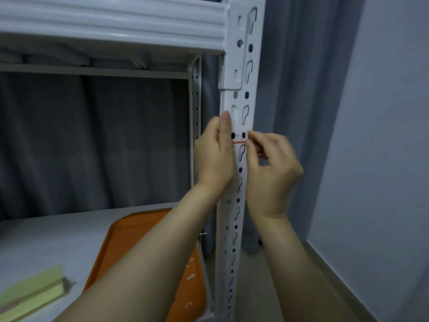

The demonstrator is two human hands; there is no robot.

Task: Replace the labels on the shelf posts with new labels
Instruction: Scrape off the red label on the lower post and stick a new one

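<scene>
A white perforated shelf post (239, 94) runs from top to bottom right of centre. A small white label with a red line (239, 142) lies across its front at hand height. My left hand (214, 154) rests against the post's left edge, thumb pointing straight up along it and touching the label's left end. My right hand (271, 163) is at the post's right edge, its fingertips pinching the label's right end. How much of the label sticks to the post is hidden by my fingers.
An orange tray (139, 247) with small white paper scraps lies on the grey shelf board (58, 240) under my left forearm. A pale green pad (32, 296) sits at the bottom left. A white shelf beam (111, 22) crosses above. Grey curtains hang behind; a wall stands right.
</scene>
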